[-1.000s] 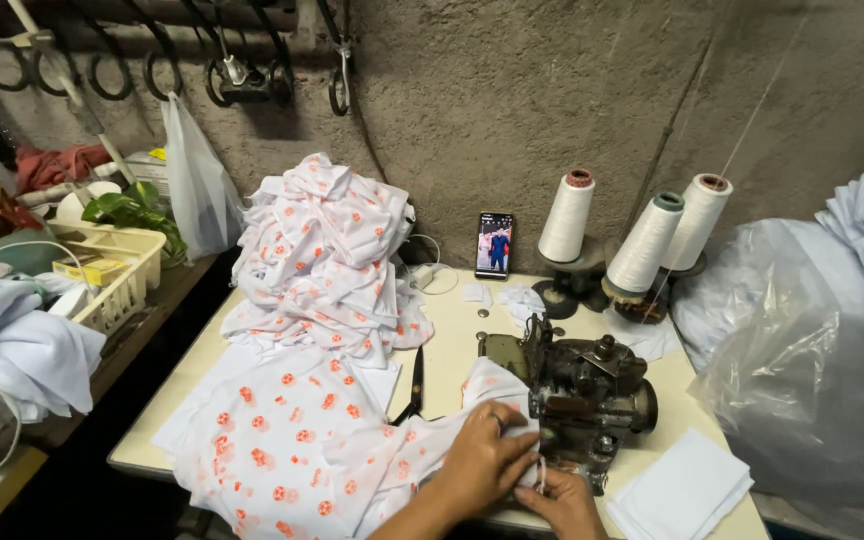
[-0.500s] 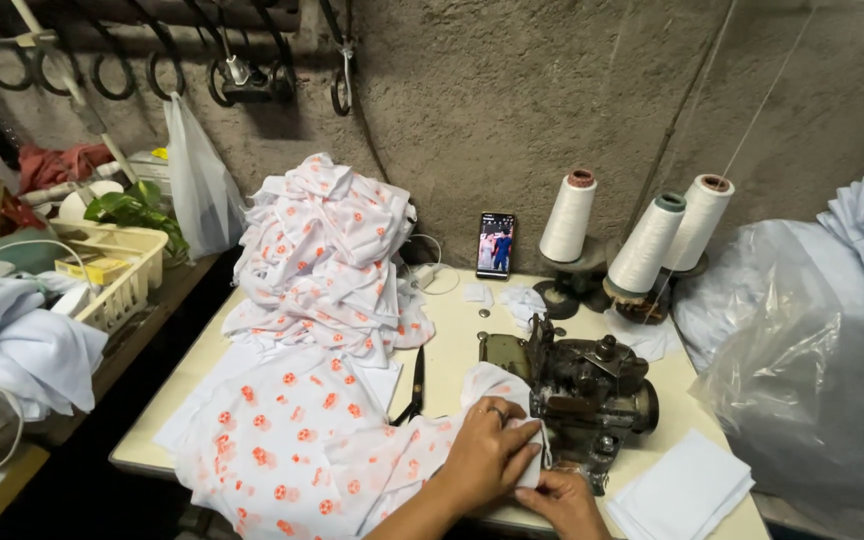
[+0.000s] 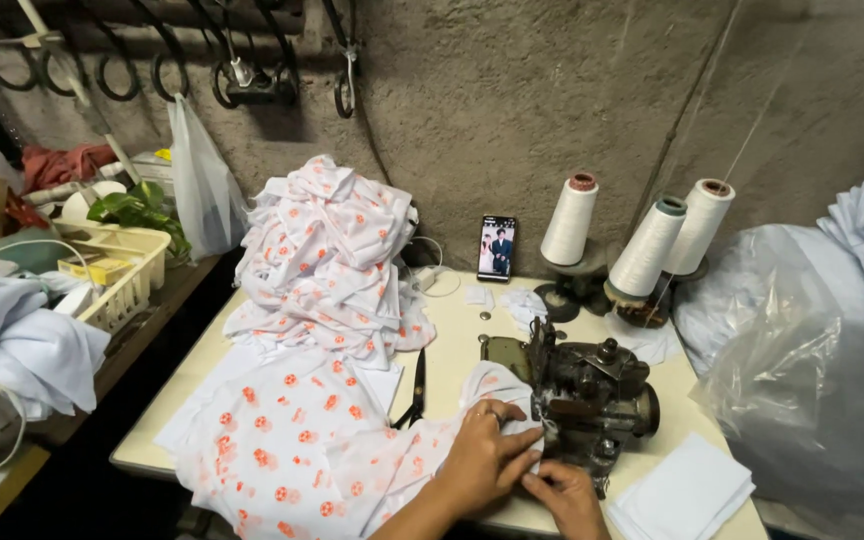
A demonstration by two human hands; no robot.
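Cream table (image 3: pixel 457 345): both hands (image 3: pixel 487 460) flat on dotted fabric (image 3: pixel 352 455) beside sewing machine (image 3: pixel 587 395).

The left hand (image 3: pixel 487 455) rests on cloth (image 3: pixel 302 450) beside the sewing machine (image 3: pixel 587 395) on its right. Scissors (image 3: pixel 417 390) lie just left of it. Behind it stand a fabric pile (image 3: pixel 327 260), phone (image 3: pixel 497 247) and thread cones (image 3: pixel 642 235).

Dim, sharp centre, warped edges.

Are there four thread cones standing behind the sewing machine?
No, only three white thread cones stand behind the sewing machine.
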